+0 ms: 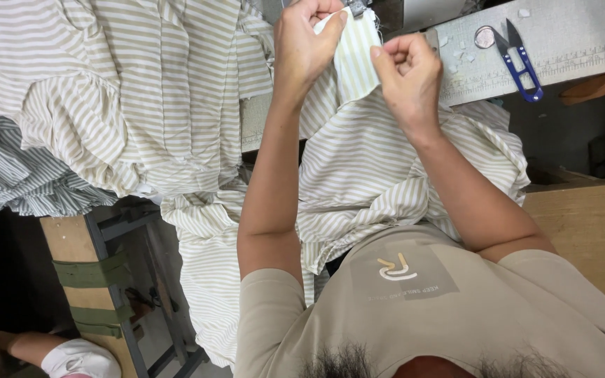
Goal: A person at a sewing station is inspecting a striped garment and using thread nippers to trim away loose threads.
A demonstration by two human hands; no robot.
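Left hand [302, 45]: fingers pinched shut on striped fabric piece [353, 59], top edge.
Right hand [407, 73]: fingers closed on its right edge.
Fabric: held above table [568, 28]; upper end cut off.
Thread snips [519, 59]: apart.

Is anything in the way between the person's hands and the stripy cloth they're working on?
No, nothing visible is in the way. The left hand and the right hand both already pinch the small striped piece with their fingers. The blue thread snips lie off to the side on the table.
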